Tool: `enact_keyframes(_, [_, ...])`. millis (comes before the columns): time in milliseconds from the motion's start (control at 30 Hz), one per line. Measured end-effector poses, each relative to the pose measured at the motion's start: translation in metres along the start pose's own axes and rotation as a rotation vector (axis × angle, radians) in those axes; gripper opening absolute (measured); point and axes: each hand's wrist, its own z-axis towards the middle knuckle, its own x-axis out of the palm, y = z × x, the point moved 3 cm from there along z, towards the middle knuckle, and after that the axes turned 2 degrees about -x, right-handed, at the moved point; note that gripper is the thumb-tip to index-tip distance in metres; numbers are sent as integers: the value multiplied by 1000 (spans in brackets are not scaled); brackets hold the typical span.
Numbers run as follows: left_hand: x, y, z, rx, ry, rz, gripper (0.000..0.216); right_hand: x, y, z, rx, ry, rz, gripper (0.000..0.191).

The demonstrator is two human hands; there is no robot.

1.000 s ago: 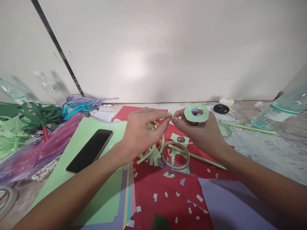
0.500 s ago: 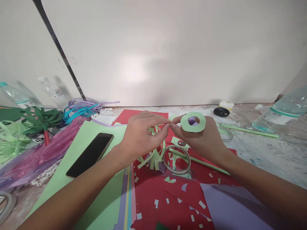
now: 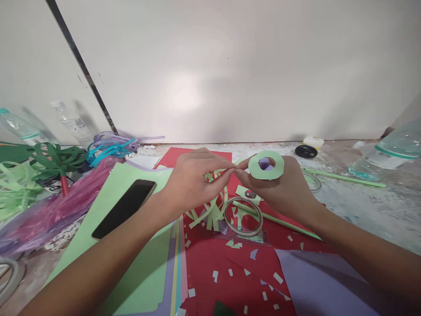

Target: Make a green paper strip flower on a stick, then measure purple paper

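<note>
Above the red sheet (image 3: 226,254), my left hand (image 3: 194,180) is closed in a pinch, its thumb and forefinger tips pressed together. My right hand (image 3: 292,188) pinches right against those fingertips; what lies between them is too small to make out. A pale green paper ring (image 3: 278,166) sits at the right hand's forefinger, with purple paper showing through its hole; how the other fingers grip it is hidden. Beneath the hands lie cut pale green paper strips (image 3: 212,217), a narrow tape roll (image 3: 245,234) and a thin green paper stick (image 3: 289,227).
A phone (image 3: 125,208) rests on stacked coloured paper (image 3: 141,267) at left. Paper scraps (image 3: 215,275) and a purple sheet (image 3: 319,276) lie in front. Dark green (image 3: 55,156) and blue (image 3: 110,152) paper tassels stand left. A bottle (image 3: 391,151) leans at right; a black lid (image 3: 305,152) lies behind.
Both hands keep the same pinch, fingertips together. The view has shifted slightly, and the hands with the paper ring sit a touch further right in it.
</note>
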Motion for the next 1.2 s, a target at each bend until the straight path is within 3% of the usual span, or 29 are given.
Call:
enact_keyframes(667, [1, 2, 3, -448, 61, -330, 13, 1, -1, 2, -9, 68, 161, 11])
enact_keyframes(800, [-1, 10, 3, -485, 43, -356, 14, 2, -4, 3, 12, 62, 155, 11])
enact_keyframes(933, [0, 21, 3, -512, 200, -374, 24, 3, -6, 3, 17, 56, 166, 11])
enact_keyframes(1033, [4, 25, 1, -582, 342, -529, 27, 4, -8, 4, 6, 56, 168, 10])
enact_keyframes(1200, [9, 21, -1, -660, 281, -705, 22, 7, -11, 3, 24, 64, 169, 14])
